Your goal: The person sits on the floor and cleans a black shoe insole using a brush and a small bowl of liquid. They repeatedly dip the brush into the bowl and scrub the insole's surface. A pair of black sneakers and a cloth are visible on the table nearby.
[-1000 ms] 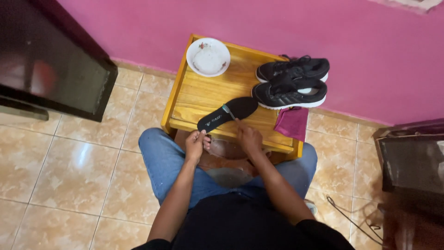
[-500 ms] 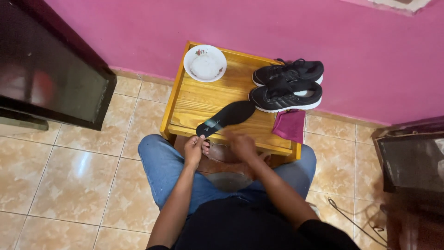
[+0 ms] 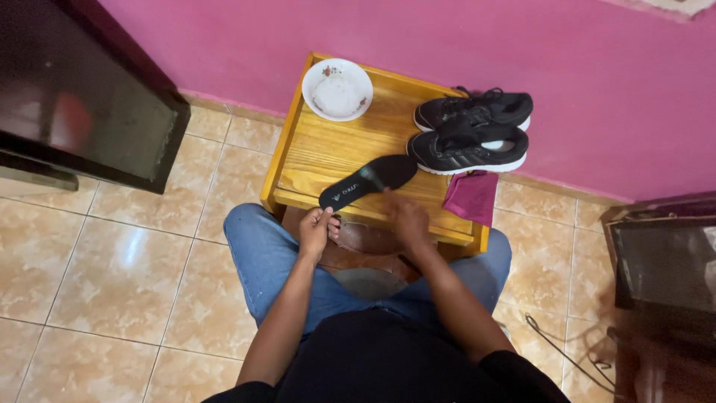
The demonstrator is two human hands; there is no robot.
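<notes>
A black shoe insole (image 3: 367,181) lies slantwise over the front part of a small wooden table (image 3: 328,149). My left hand (image 3: 317,229) pinches its near end at the table's front edge. My right hand (image 3: 406,216) rests on the insole's middle, fingers curled; whether it holds something small I cannot tell. Two black sneakers (image 3: 471,130) with white soles stand side by side at the table's right end. A magenta cloth (image 3: 471,195) hangs off the table's right front corner, just right of my right hand.
A white bowl (image 3: 337,89) sits at the table's far left corner. The table stands against a pink wall. A dark cabinet (image 3: 82,97) is on the left, a dark piece of furniture (image 3: 664,261) on the right. A cord (image 3: 556,347) lies on the tiled floor.
The insole has stayed on the table with my left hand at its near end. My right hand has slid a little forward along the insole.
</notes>
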